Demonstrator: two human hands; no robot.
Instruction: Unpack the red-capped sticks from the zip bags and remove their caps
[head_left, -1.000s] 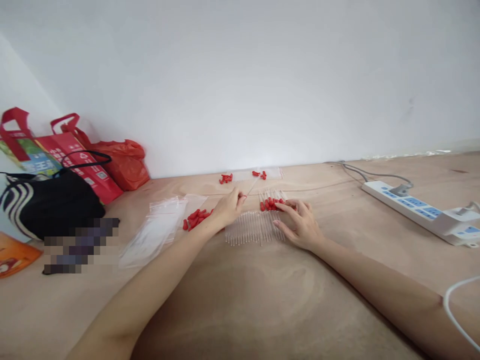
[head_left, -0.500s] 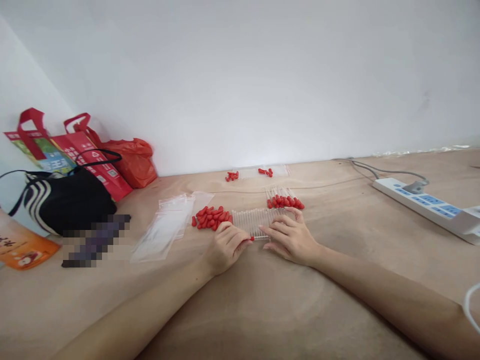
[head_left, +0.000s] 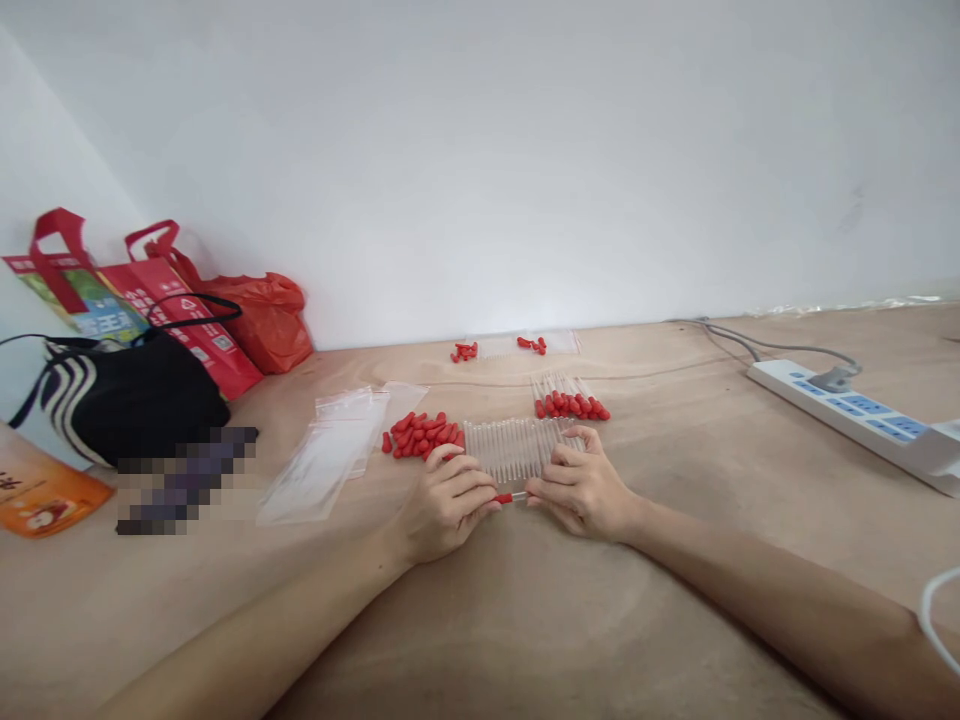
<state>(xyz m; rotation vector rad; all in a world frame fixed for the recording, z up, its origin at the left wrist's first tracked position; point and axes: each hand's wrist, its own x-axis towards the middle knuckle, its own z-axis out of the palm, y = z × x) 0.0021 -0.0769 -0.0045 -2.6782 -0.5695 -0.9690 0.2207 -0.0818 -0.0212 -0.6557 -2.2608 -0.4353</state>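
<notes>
My left hand is closed on a red rubber dropper bulb, pinched between thumb and fingertips. From the right, my right hand pinches a clear glass dropper tube. The tube's end meets the bulb's open end; how deep it sits inside I cannot tell. Just beyond my fingers lies a row of glass tubes side by side. A pile of loose red bulbs is left of the row. Behind my right hand lie several droppers with bulbs fitted.
Clear plastic zip bags lie flat left of the bulbs. Another bag with red bulbs is near the wall. A black bag, shopping bags and an orange pouch stand at left. At right lies a power strip.
My right hand has taken hold of a glass tube and drawn it towards me, off the row. My left hand has brought the bulb down to its end.
</notes>
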